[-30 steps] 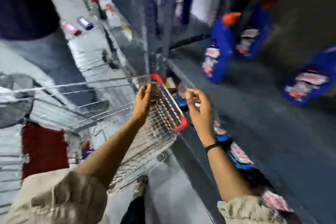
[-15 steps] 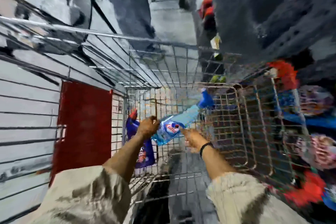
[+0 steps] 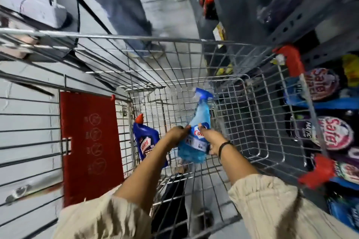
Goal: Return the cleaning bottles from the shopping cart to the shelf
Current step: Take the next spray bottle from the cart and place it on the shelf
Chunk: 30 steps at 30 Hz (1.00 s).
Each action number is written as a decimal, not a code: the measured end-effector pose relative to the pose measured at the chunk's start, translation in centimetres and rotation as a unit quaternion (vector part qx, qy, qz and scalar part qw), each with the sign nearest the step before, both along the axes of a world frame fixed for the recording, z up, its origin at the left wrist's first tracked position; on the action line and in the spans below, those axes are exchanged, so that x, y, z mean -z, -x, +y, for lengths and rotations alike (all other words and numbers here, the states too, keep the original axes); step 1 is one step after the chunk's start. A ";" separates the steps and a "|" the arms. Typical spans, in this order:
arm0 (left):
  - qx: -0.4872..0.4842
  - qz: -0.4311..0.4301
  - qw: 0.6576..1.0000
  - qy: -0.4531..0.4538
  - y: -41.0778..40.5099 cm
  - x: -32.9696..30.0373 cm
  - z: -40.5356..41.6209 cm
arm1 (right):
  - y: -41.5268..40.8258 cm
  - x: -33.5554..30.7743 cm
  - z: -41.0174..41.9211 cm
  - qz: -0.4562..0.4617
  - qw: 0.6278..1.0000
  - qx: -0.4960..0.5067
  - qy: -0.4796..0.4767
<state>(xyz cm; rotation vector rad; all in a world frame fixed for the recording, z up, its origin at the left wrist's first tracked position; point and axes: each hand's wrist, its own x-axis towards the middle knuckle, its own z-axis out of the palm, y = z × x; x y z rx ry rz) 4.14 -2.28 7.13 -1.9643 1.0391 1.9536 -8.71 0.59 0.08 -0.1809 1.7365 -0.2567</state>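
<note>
Between your fingers, inside the shopping cart (image 3: pixel 242 106), sat the pale blue spray bottle (image 3: pixel 196 137), its label reading "Col" before your grip hid the rest. Your left hand (image 3: pixel 175 135) and right hand (image 3: pixel 212 139) both clasped its body, forearms reaching down, trigger pointing away. Left of your left fingers leaned the dark blue bottle (image 3: pixel 146 141) marked "Harpic".

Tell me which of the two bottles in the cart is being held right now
The pale blue spray bottle, gripped by the left hand and right hand. The dark blue red-capped bottle leans untouched against the cart's wall.
</note>
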 end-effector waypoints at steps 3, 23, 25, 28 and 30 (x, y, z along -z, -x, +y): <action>-0.042 0.018 0.999 -0.011 1.4 -5.7 0.4 | 0.8 -9.0 -0.1 0.003 0.998 -0.011 0.059; 0.188 0.281 0.921 0.194 15.2 -32.3 31.1 | 14.6 -38.3 39.7 0.159 0.902 0.167 0.366; 0.222 0.303 0.904 0.206 17.1 -33.9 34.1 | 15.9 -39.7 43.8 0.174 0.885 0.205 0.381; 0.274 0.336 0.874 0.220 20.2 -35.4 37.8 | 17.5 -41.3 48.8 0.214 0.853 0.274 0.390; 0.293 0.355 0.853 0.246 22.1 -36.1 39.0 | 18.8 -41.5 50.6 0.257 0.832 0.292 0.395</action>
